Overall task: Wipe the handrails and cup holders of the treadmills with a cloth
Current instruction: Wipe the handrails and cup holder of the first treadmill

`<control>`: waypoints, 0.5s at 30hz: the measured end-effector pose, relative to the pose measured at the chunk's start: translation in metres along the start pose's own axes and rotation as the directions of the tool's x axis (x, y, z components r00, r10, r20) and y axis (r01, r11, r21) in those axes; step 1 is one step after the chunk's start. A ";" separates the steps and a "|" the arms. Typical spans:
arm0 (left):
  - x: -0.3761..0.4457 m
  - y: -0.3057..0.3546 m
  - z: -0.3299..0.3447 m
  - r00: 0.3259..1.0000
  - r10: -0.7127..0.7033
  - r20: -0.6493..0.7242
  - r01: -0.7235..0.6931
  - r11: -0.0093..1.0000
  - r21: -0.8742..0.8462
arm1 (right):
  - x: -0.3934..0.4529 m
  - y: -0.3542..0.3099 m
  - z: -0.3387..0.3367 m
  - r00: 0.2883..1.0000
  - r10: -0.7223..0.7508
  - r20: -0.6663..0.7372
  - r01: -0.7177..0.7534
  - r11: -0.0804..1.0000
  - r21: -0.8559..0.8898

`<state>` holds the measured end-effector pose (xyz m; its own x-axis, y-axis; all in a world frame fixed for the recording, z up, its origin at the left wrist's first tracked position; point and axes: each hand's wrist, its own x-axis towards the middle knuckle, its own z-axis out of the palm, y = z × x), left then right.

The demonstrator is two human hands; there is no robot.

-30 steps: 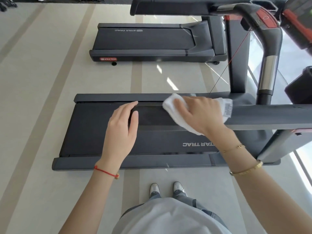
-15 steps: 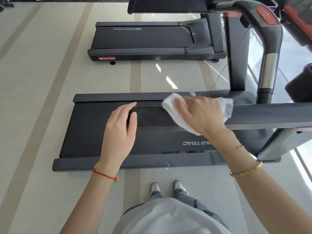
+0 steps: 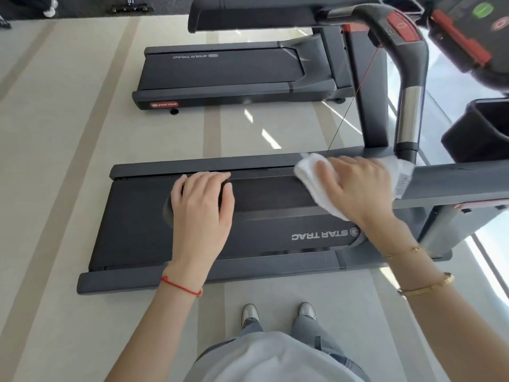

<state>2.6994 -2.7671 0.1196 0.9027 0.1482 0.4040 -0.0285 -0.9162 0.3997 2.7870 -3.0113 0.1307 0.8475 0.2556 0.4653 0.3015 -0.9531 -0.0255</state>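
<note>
Dark grey padded handrail point(image 3: 451, 186), long straight bar, running in from the right edge of the view and ending near the left hand. White folded cloth point(image 3: 311, 177), soft terry with a printed tag at its right end, draped over the handrail's top and near face. Right hand point(image 3: 358, 188), palm down on the cloth, fingers spread and nearly straight, pressing it flat against the rail; two thin gold bracelets on the wrist. Left hand point(image 3: 202, 205), fingers curled over the free end of the same handrail, grasping it, just beside the cloth's left edge but apart from it; thin red cord at the wrist. Near treadmill point(image 3: 132, 224), black running belt in a dark grey frame, white "STAR TRAC" lettering toward its right end, lying below the hands. Second treadmill point(image 3: 225, 73), same make, beyond it toward the top edge of the view, red badge on its near left corner. Curved grey handlebar with chrome sleeve point(image 3: 409, 117) and red panel, upper right. Black cup holder point(image 3: 479, 128), right edge. Pale striped floor point(image 3: 68, 161). Grey-and-white shoes point(image 3: 278, 312) at the bottom centre, just short of the near treadmill's frame.
</note>
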 end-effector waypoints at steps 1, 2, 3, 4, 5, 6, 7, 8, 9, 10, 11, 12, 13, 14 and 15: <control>0.001 0.008 0.004 1.000 0.008 0.003 -0.009 1.000 0.024 | 0.000 -0.010 0.002 0.999 -0.051 0.008 0.051 0.998 0.034; 0.003 0.016 0.007 1.000 0.014 0.004 -0.015 0.999 0.041 | -0.003 -0.018 0.004 0.993 -0.121 -0.008 0.121 0.988 0.096; 0.004 0.024 0.011 1.000 0.020 0.005 -0.020 0.998 0.052 | -0.007 -0.020 0.005 0.980 -0.196 -0.033 0.199 0.969 0.150; 0.005 0.032 0.014 1.000 0.024 0.006 -0.025 0.998 0.059 | -0.011 -0.017 0.007 0.961 -0.271 -0.057 0.277 0.945 0.173; 0.005 0.040 0.018 1.000 0.027 0.008 -0.028 0.998 0.065 | -0.015 -0.009 0.007 0.939 -0.335 -0.075 0.344 0.924 0.166; 0.006 0.049 0.023 1.000 0.029 0.011 -0.029 0.997 0.067 | -0.018 0.004 0.007 0.920 -0.382 -0.090 0.392 0.908 0.145; 0.007 0.058 0.027 1.000 0.027 0.013 -0.028 0.997 0.067 | -0.021 0.020 0.007 0.911 -0.401 -0.098 0.411 0.904 0.120; 0.008 0.067 0.032 1.000 0.023 0.014 -0.024 0.997 0.069 | -0.024 0.039 0.006 0.916 -0.387 -0.104 0.397 0.913 0.097; 0.009 0.077 0.037 1.000 0.018 0.015 -0.020 0.997 0.071 | -0.026 0.058 0.005 0.933 -0.343 -0.109 0.352 0.932 0.079; 0.009 0.087 0.042 1.000 0.016 0.019 -0.017 0.997 0.072 | -0.028 0.080 0.003 0.953 -0.283 -0.112 0.291 0.954 0.067; 0.010 0.098 0.048 1.000 0.016 0.022 -0.017 0.997 0.069 | -0.029 0.100 0.001 0.969 -0.221 -0.113 0.228 0.972 0.060; 0.010 0.109 0.053 1.000 0.020 0.025 -0.021 0.998 0.065 | -0.030 0.118 -0.003 0.979 -0.163 -0.120 0.171 0.983 0.061; 0.011 0.120 0.059 0.999 0.025 0.029 -0.026 0.998 0.061 | -0.031 0.128 -0.005 0.984 -0.117 -0.131 0.126 0.990 0.068; 0.012 0.131 0.065 0.999 0.029 0.037 -0.031 0.998 0.057 | -0.031 0.132 -0.007 0.987 -0.085 -0.139 0.097 0.992 0.079; 0.012 0.142 0.070 0.999 0.033 0.044 -0.035 0.998 0.053 | -0.030 0.131 -0.007 0.987 -0.079 -0.137 0.091 0.992 0.085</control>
<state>2.7365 -2.9212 0.1233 0.9191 0.1018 0.3806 -0.0372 -0.9392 0.3412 2.7978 -3.1448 0.1195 0.7534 0.3051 0.5825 0.4134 -0.9087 -0.0587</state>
